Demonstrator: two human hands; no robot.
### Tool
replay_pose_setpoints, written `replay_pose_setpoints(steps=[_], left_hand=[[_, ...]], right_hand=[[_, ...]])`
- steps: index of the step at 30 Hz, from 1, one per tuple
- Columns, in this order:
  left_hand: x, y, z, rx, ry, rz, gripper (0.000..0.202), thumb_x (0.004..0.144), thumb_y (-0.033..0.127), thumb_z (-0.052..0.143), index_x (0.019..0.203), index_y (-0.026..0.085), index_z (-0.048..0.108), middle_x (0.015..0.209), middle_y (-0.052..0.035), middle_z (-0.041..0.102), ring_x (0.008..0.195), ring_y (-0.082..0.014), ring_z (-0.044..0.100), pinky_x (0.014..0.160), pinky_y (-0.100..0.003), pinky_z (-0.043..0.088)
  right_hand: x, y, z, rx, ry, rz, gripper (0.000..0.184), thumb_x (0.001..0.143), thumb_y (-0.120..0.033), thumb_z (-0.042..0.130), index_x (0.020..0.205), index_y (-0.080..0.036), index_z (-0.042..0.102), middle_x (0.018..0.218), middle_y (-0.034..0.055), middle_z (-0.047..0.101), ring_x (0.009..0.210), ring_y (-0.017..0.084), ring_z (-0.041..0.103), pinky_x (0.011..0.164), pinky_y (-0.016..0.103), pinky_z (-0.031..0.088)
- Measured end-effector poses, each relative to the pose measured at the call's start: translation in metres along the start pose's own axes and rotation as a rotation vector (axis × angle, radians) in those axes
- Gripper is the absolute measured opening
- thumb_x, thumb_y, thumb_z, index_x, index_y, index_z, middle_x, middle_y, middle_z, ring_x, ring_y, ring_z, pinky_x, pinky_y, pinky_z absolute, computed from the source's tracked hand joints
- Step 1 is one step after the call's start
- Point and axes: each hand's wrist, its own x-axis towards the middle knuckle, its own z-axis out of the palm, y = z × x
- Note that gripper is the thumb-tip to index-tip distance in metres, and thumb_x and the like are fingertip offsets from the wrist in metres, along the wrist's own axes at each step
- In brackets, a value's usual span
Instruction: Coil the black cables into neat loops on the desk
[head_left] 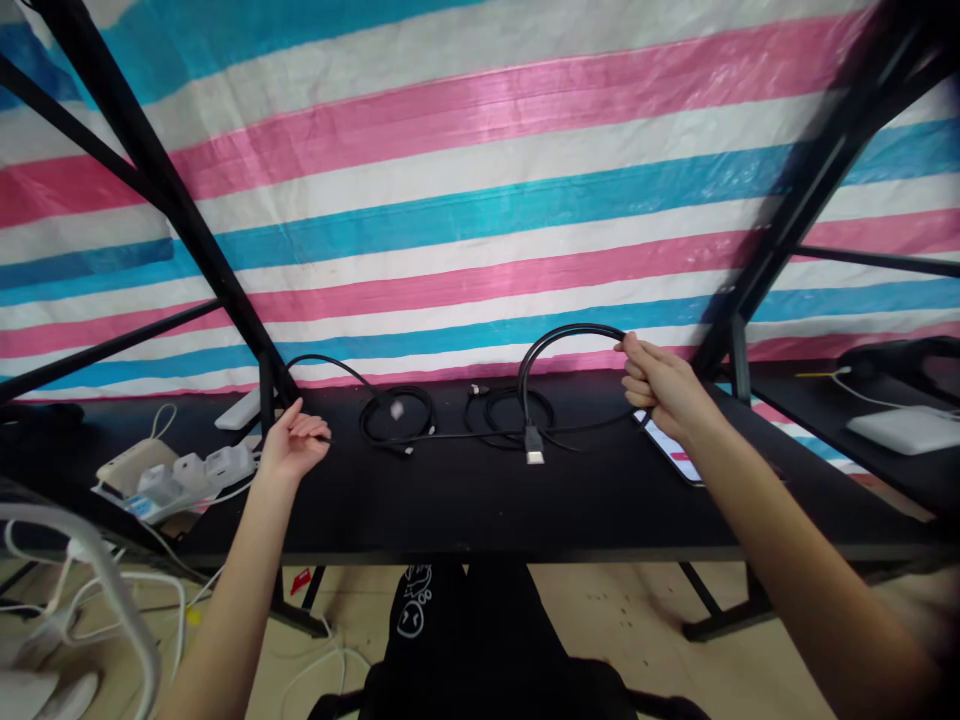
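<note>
My left hand (pixel 294 446) is closed on a black cable (pixel 330 360), whose thin arc rises behind the fingers; a short dark tip pokes out beside them. Farther right, my right hand (pixel 661 388) pinches a looped bundle of black cable (pixel 570 330) above the table. From that bundle hangs a plug with a pale metal end (pixel 534 456), perhaps an HDMI plug. One strand runs low across the tabletop between the hands. Two more coiled black cables, a left coil (pixel 431 405) and a right coil (pixel 551 400), lie behind it with small plugs showing.
A lit phone (pixel 667 447) lies on the black table (pixel 465 510) under my right wrist. At left sits a white power strip (pixel 161 508) with several chargers. Black frame posts (pixel 225 275) slant up on both sides before a striped sheet (pixel 480 200). White cables hang at lower left.
</note>
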Motion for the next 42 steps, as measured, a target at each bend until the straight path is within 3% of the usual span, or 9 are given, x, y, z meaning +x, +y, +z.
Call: replay_pose_setpoints(steps=[6,10,15,23,27,31,34,39,42], left_hand=[[-0.001,0.010,-0.027,0.108,0.076,0.082,0.041,0.094,0.012,0.033,0.056,0.019,0.020,0.039,0.0089,0.021,0.027,-0.0024,0.022,0.031,-0.015,0.021],[-0.009,-0.007,-0.022,0.271,0.061,0.022,0.034,0.093,0.016,0.038,0.059,0.018,0.034,0.041,0.0098,0.027,0.027,-0.0022,0.024,0.029,-0.015,0.016],[-0.026,-0.029,0.011,0.608,-0.081,0.048,0.011,0.080,0.023,0.063,0.082,0.015,0.057,0.045,0.0077,0.042,0.028,-0.0025,0.032,0.029,-0.012,0.013],[-0.050,-0.059,0.083,1.038,-0.391,0.183,0.031,0.073,0.029,0.068,0.099,0.016,0.058,0.043,0.0056,0.050,0.032,-0.0073,0.044,0.033,-0.014,0.020],[-0.060,-0.066,0.118,1.110,-0.486,0.186,0.048,0.067,0.027,0.073,0.108,0.016,0.051,0.051,0.0044,0.056,0.041,-0.0101,0.052,0.036,-0.016,0.032],[-0.069,-0.067,0.151,0.912,-0.653,0.098,0.056,0.069,0.023,0.070,0.120,0.018,0.046,0.071,0.0008,0.062,0.050,-0.0087,0.055,0.045,-0.019,0.038],[-0.073,-0.067,0.163,0.879,-0.725,0.228,0.058,0.072,0.024,0.068,0.124,0.021,0.042,0.084,-0.0014,0.062,0.048,-0.0071,0.052,0.043,-0.020,0.036],[-0.068,-0.066,0.147,1.113,-0.639,0.731,0.055,0.075,0.034,0.067,0.123,0.023,0.043,0.114,-0.0074,0.056,0.107,-0.0197,0.055,0.092,-0.033,0.042],[-0.062,-0.072,0.130,1.354,-0.522,0.799,0.063,0.068,0.041,0.073,0.121,0.022,0.045,0.109,-0.0069,0.056,0.106,-0.0221,0.053,0.095,-0.039,0.039]], right_hand=[[-0.001,-0.009,-0.035,0.079,0.073,0.046,0.029,0.070,-0.044,0.074,0.075,-0.019,0.060,0.048,-0.0092,0.021,0.037,0.002,0.014,0.036,0.026,0.006],[-0.013,-0.023,-0.029,0.042,0.030,0.023,0.027,0.072,-0.042,0.073,0.080,-0.018,0.063,0.050,-0.0088,0.019,0.038,0.002,0.014,0.038,0.028,0.006],[-0.027,-0.039,0.007,-0.099,-0.093,-0.077,0.028,0.075,-0.044,0.069,0.082,-0.017,0.065,0.052,-0.0085,0.019,0.039,0.003,0.014,0.039,0.027,0.005],[-0.035,-0.040,0.061,-0.528,-0.511,-0.414,0.026,0.076,-0.044,0.066,0.076,-0.018,0.069,0.071,0.0023,0.062,0.062,0.012,0.055,0.055,0.025,0.042],[-0.044,-0.034,0.083,-0.558,-0.762,-0.431,0.027,0.074,-0.043,0.068,0.078,-0.016,0.069,0.077,0.0036,0.066,0.069,0.014,0.058,0.061,0.026,0.044],[-0.050,-0.023,0.100,-0.625,-0.707,-0.530,0.040,0.068,-0.041,0.074,0.098,-0.015,0.065,0.068,-0.0004,0.060,0.061,0.011,0.053,0.059,0.024,0.040],[-0.047,-0.017,0.104,-0.808,-0.679,-0.613,0.034,0.071,-0.043,0.072,0.089,-0.014,0.068,0.058,-0.0018,0.055,0.055,0.010,0.046,0.056,0.023,0.034],[-0.039,-0.015,0.095,-0.830,-0.447,-0.664,0.042,0.077,-0.051,0.064,0.060,-0.013,0.062,0.053,-0.0001,0.051,0.053,0.009,0.041,0.050,0.024,0.026],[-0.035,-0.015,0.090,-0.734,-0.335,-0.694,0.038,0.076,-0.050,0.066,0.063,-0.013,0.063,0.058,0.0009,0.055,0.054,0.010,0.043,0.050,0.023,0.027]])
